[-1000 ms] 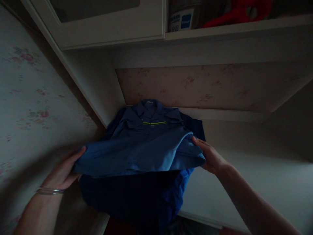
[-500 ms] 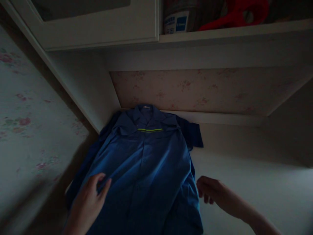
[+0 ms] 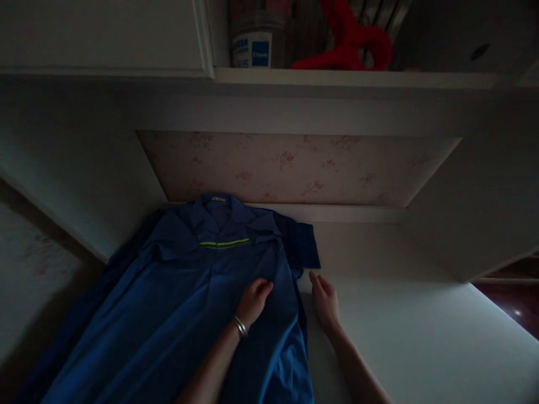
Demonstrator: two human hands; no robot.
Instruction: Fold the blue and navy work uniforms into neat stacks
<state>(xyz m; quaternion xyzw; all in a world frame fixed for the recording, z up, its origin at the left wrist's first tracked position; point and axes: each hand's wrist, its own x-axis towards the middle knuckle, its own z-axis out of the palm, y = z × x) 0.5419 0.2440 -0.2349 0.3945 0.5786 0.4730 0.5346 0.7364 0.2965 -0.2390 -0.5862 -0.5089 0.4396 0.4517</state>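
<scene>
Blue work shirt (image 3: 177,314) spread flat on the white tabletop (image 3: 421,331)

Looks soft, light, floppy; grab seams or hem. Left hand (image 3: 251,302) rests on it, fingers loosely curled; right hand (image 3: 325,301) flat beside its edge, fingers together.

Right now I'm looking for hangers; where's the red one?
Head view: the red hanger sits on the upper shelf, top centre-right, beside a labelled container.

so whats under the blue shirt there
The blue shirt lies on the white surface. A darker blue cloth shows under its right shoulder; the rest beneath is covered.
</scene>
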